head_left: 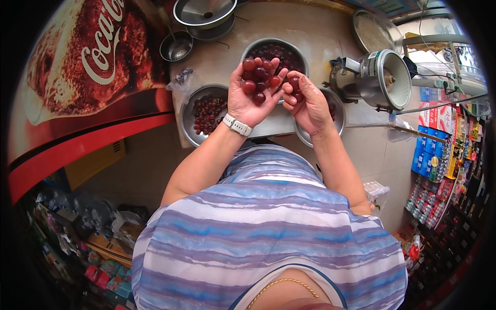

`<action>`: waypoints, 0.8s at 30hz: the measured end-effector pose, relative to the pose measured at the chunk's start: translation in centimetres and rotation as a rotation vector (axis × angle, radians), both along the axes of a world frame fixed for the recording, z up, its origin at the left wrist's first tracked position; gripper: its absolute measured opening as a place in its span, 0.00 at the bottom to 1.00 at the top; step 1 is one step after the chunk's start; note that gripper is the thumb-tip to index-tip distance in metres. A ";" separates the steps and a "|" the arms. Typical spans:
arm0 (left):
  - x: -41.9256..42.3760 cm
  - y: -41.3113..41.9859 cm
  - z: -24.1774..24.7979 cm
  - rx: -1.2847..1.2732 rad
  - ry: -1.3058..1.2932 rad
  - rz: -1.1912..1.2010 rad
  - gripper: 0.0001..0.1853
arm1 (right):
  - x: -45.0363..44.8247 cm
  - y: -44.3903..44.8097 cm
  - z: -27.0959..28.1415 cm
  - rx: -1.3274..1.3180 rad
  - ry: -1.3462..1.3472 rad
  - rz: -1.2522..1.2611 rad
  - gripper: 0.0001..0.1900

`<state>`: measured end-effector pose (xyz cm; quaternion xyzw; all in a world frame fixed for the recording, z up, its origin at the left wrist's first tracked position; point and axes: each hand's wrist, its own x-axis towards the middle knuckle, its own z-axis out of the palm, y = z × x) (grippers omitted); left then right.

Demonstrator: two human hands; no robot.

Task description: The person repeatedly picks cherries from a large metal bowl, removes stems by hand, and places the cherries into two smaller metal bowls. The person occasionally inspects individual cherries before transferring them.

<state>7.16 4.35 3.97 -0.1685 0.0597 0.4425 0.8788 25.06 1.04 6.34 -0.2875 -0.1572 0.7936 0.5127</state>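
Several dark red grapes [260, 73] rest on the upturned palm of my left hand [248, 104], its fingers loosely curled around them. Close beside it, my right hand [312, 106] pinches a couple of red grapes [295, 83] between thumb and fingers. Both hands are raised in front of a metal bowl [304, 50] full of dark grapes [273, 50]. Left of my wrist stands a second metal bowl [188, 116] with loose grapes [209, 112] in it. A third metal bowl [340, 112] is partly covered by my right hand and forearm; a few grapes show at its inner side.
On the table [310, 23] a perforated ladle [176, 46], wide metal bowls [205, 11] and a crumpled plastic bag [184, 79] lie to the left. At the right stand a metal machine [383, 79] and a large round pan [374, 33]. A Coca-Cola cooler [97, 69] borders the left side.
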 end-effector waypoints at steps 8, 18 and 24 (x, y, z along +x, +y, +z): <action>0.1 -0.3 -0.4 0.034 0.052 0.017 0.13 | -1.1 0.2 0.9 -0.041 -0.299 -0.056 0.08; 1.0 -1.1 -0.4 0.008 0.081 -0.032 0.12 | -2.2 2.0 1.3 0.472 -1.359 -0.104 0.20; 1.0 -1.4 -0.6 0.010 0.063 -0.049 0.11 | -0.5 3.0 0.8 0.466 -1.384 0.093 0.17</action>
